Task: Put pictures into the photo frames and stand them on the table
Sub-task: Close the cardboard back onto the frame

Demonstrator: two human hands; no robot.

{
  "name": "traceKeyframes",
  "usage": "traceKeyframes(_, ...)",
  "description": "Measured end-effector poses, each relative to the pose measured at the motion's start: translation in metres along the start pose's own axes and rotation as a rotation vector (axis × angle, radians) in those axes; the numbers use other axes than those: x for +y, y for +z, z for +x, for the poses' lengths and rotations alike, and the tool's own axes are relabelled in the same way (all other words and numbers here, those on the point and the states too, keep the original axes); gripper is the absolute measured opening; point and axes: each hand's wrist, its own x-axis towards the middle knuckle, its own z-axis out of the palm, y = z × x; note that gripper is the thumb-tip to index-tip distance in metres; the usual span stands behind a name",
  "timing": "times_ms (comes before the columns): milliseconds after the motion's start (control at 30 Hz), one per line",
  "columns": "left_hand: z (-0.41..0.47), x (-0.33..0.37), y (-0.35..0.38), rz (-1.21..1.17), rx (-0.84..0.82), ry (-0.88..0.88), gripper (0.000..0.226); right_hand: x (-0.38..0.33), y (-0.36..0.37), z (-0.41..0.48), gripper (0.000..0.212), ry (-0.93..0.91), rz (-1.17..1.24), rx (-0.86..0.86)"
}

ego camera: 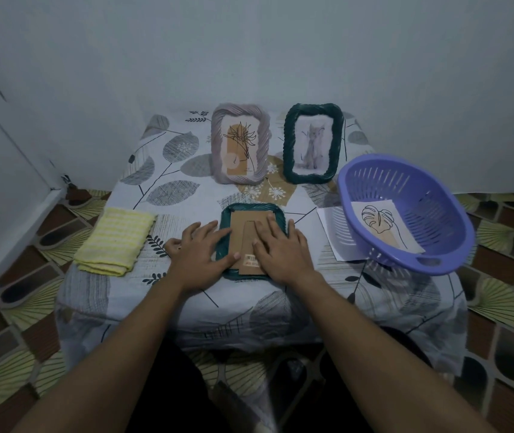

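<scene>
A dark green photo frame (pixel 251 210) lies face down in the middle of the table, its brown cardboard back (pixel 243 235) facing up. My left hand (pixel 201 253) rests flat on the frame's left edge, thumb on the cardboard. My right hand (pixel 282 248) presses flat on the right side of the cardboard back. Behind them a grey-lilac frame (pixel 240 145) with a plant drawing and a dark green frame (pixel 312 143) with a cat picture stand upright. A leaf picture (pixel 380 225) lies inside the purple basket (pixel 405 210).
A folded yellow cloth (pixel 116 240) lies at the table's left. A white sheet (pixel 332 226) lies partly under the tilted basket at the right. The small table (pixel 162 170) has a leaf-patterned cover and stands against a pale wall, with patterned floor on both sides.
</scene>
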Motion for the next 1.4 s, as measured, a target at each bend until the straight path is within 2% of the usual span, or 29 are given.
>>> traceKeyframes(167, 0.000, -0.009, -0.016, -0.084, -0.109, 0.100, 0.064, -0.001, 0.000, -0.001, 0.057, 0.001, -0.005, 0.008)
traceKeyframes(333, -0.002, -0.013, -0.027, -0.022, -0.113, 0.177, 0.079, 0.000, 0.000, 0.000, 0.057, -0.005, -0.005, 0.011)
traceKeyframes(400, -0.001, -0.010, -0.032, 0.008, -0.144, 0.209, 0.078, -0.001, 0.000, 0.000, 0.057, -0.007, -0.005, 0.013)
traceKeyframes(500, 0.001, -0.002, -0.040, 0.047, -0.206, 0.244, 0.069, -0.001, -0.001, -0.001, 0.057, -0.004, -0.002, 0.013)
traceKeyframes(600, 0.002, 0.003, -0.046, 0.192, -0.232, 0.300, 0.040, -0.001, -0.001, -0.001, 0.057, -0.002, -0.002, 0.012)
traceKeyframes(667, 0.001, 0.005, -0.047, 0.252, -0.237, 0.326, 0.032, -0.001, -0.001, -0.001, 0.057, -0.003, -0.004, 0.011)
traceKeyframes(767, 0.000, 0.004, -0.046, 0.196, -0.258, 0.306, 0.026, -0.001, -0.002, -0.001, 0.057, -0.001, 0.003, 0.011)
traceKeyframes(867, -0.001, 0.000, -0.043, 0.141, -0.257, 0.292, 0.026, -0.001, -0.002, -0.002, 0.057, -0.001, 0.004, 0.010)
traceKeyframes(1000, 0.000, -0.005, -0.043, 0.106, -0.293, 0.277, 0.039, -0.002, -0.002, -0.002, 0.057, 0.001, 0.010, 0.006)
traceKeyframes(1067, 0.000, -0.006, -0.043, 0.071, -0.319, 0.262, 0.033, -0.002, -0.002, -0.001, 0.057, 0.003, 0.008, 0.004)
traceKeyframes(1167, 0.002, -0.001, -0.047, 0.156, -0.285, 0.281, 0.024, -0.001, -0.002, -0.001, 0.057, 0.005, 0.005, 0.004)
traceKeyframes(1267, 0.003, 0.005, -0.048, 0.301, -0.227, 0.353, 0.026, -0.002, -0.001, -0.001, 0.057, 0.006, 0.002, 0.004)
traceKeyframes(1400, -0.004, 0.005, -0.046, 0.280, -0.177, 0.373, 0.030, -0.002, -0.001, -0.001, 0.057, 0.002, 0.001, 0.002)
